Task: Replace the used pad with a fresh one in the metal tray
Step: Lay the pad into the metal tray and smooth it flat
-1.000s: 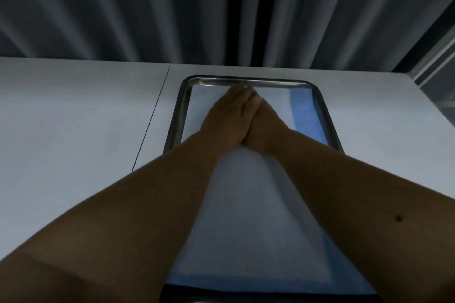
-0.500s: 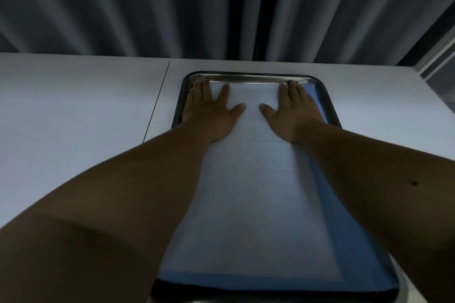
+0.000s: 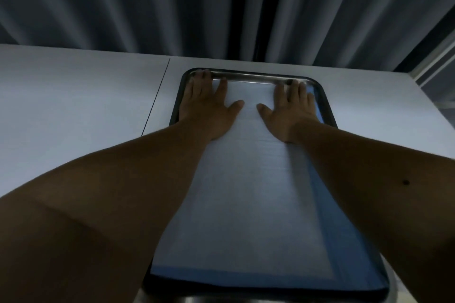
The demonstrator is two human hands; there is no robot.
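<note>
A white pad with a blue border [image 3: 246, 192] lies spread inside the long metal tray [image 3: 256, 78] on the white table. My left hand [image 3: 206, 106] presses flat on the pad's far left corner, fingers straight and reaching the tray's far rim. My right hand [image 3: 288, 108] presses flat on the far right corner, fingers straight too. Both thumbs point inward toward each other. The blue border shows along the near edge and the right side. My forearms hide the tray's long side rims.
The white table [image 3: 73, 106] stretches left of the tray, with a thin dark seam [image 3: 157, 98] running toward me. Grey pleated curtains [image 3: 147, 7] hang right behind the table's far edge. A window frame [image 3: 440, 56] stands at the far right.
My hands started together at the pad's far middle, then slid apart to the two far corners. Since half a second ago they have crept a little farther out toward the tray's rim.
</note>
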